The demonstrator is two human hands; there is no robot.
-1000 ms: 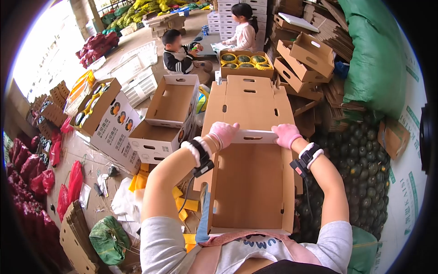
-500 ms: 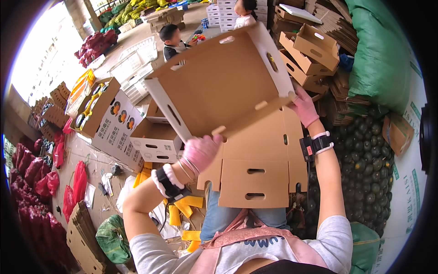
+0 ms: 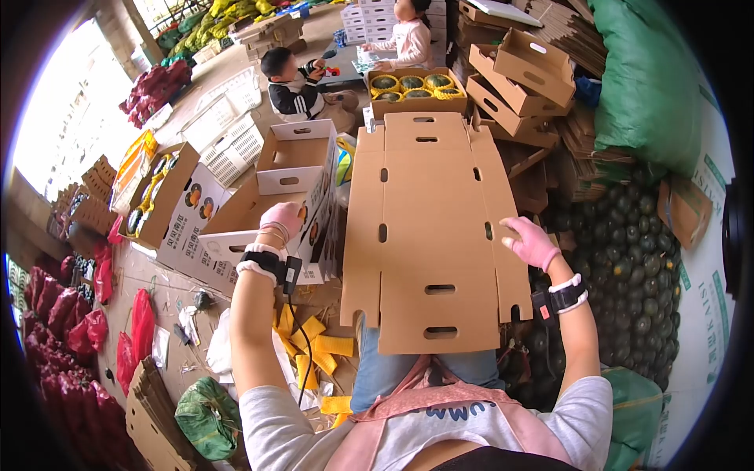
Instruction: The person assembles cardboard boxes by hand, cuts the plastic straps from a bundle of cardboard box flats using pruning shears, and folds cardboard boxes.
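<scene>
My left hand (image 3: 283,220), in a pink glove, is at the right side of an open cardboard box (image 3: 243,210) with white outer walls, its fingers curled at the box's edge. My right hand (image 3: 532,242), also gloved in pink, is raised beside the right edge of a flat cardboard sheet (image 3: 436,251); its fingers are apart and it holds nothing. The sheet has cut handle slots and fold lines, and its near end lies over my legs. Another open box (image 3: 294,153) stands just beyond the one at my left hand.
Beyond the sheet stands a box (image 3: 418,106) of dark green squash in yellow net sleeves. Dark squash (image 3: 620,275) are heaped on the right, below a green sack (image 3: 652,86). Empty boxes (image 3: 522,78) are stacked behind. Two people are farther back. Yellow sleeves (image 3: 314,345) litter the floor.
The open box that both hands held up over the sheet has gone to the left with my left hand. My right hand has let go of it and dropped lower.
</scene>
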